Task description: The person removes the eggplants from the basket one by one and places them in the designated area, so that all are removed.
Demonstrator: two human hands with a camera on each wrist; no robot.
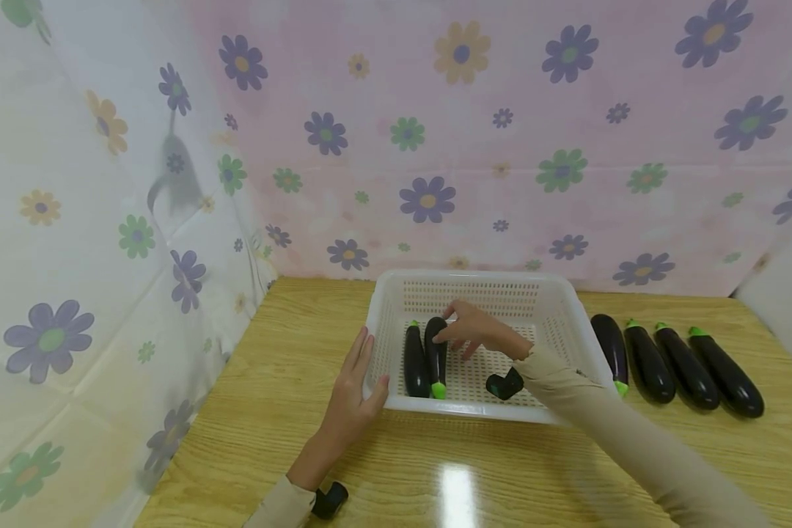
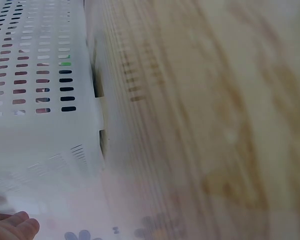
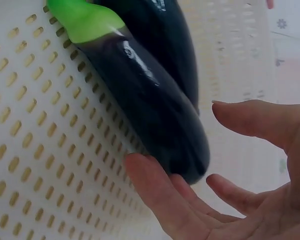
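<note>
Two dark purple eggplants lie side by side in the left part of a white perforated plastic basket (image 1: 475, 412). The left eggplant (image 1: 416, 363) has its green stem end toward the back. Its neighbour (image 1: 436, 352) points its green stem to the front. Around the blunt back end of that second eggplant (image 3: 145, 100), my right hand (image 1: 478, 328) reaches with thumb and fingers spread apart. My left hand (image 1: 351, 392) rests against the basket's left front corner with fingers extended. Only its fingertips (image 2: 25, 225) show in the left wrist view.
Several more eggplants (image 1: 683, 367) lie in a row on the wooden table (image 1: 290, 352) right of the basket. A flowered cloth (image 1: 383, 147) hangs behind the table and along its left side. Each wrist wears a black device (image 1: 504, 384).
</note>
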